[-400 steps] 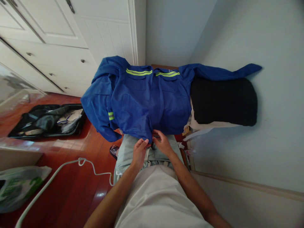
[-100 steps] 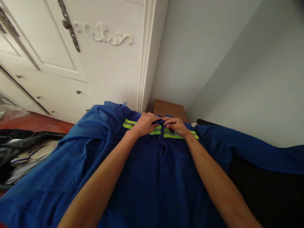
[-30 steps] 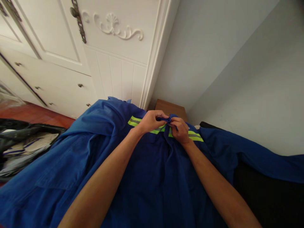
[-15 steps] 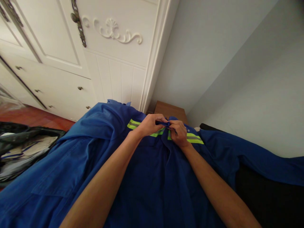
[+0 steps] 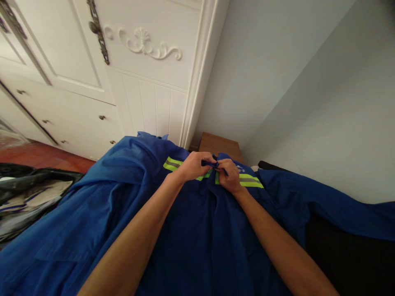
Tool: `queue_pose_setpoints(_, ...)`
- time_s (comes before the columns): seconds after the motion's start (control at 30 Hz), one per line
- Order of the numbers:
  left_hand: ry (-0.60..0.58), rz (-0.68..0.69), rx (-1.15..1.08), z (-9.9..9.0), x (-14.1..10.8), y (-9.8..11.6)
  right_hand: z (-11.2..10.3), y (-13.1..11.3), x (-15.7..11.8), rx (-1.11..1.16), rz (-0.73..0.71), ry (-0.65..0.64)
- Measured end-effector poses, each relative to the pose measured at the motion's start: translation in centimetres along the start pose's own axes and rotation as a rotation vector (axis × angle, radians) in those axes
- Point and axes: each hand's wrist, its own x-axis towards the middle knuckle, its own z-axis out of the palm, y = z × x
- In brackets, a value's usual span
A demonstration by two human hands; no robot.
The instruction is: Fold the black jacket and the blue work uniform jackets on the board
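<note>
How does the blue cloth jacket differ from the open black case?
The jacket is blue with yellow-grey stripes; the case is black. The left hand and right hand hold the jacket; neither touches the case. The jacket spreads wide; the case shows only at left. Both run out of frame.

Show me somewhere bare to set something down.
Bare: the wooden top between white cabinet, wall and blue jacket; the red floor strip between cabinet and black case. Crowded: the filled case and the jacket front, where both hands pinch it.
</note>
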Motion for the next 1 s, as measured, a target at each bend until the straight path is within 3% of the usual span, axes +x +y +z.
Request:
queue_pose_setpoints(0.13, -0.012, 0.003, 0.140, 0.3, 0.0, -0.4, 0.3, 0.3, -0.3, 0.014, 0.094, -0.025)
queue_pose_setpoints(0.33, -0.012, -0.036, 0.237, 0.0, -0.3, -1.2, 0.0, 1.3, 0.0, -0.041, 0.213, -0.163)
queue_pose_setpoints(0.5, 0.107, -0.042, 0.336, -1.4, -0.8, -1.0, -1.4, 2.5, 1.0, -0.038, 0.245, -0.175)
queue_pose_setpoints(0.63, 0.099, -0.162, 0.468, -2.2, -0.9, -0.5, -2.1, 4.4, 0.6, -0.010, 0.300, -0.238)
queue_pose_setpoints(0.77, -0.050, -0.293, 0.609, -2.0, -0.9, -0.5, -1.9, 6.7, -0.9, -0.020, 0.359, -0.448)
queue_pose_setpoints(0.87, -0.080, -0.384, 0.651, -1.8, -1.0, -1.1, -2.0, 7.6, -1.6, -0.017, 0.418, -0.566)
queue_pose_setpoints(1.0, 0.005, -0.503, 0.637, -2.2, -1.1, -2.4, -2.5, 7.3, -0.7, -0.056, 0.490, -0.517)
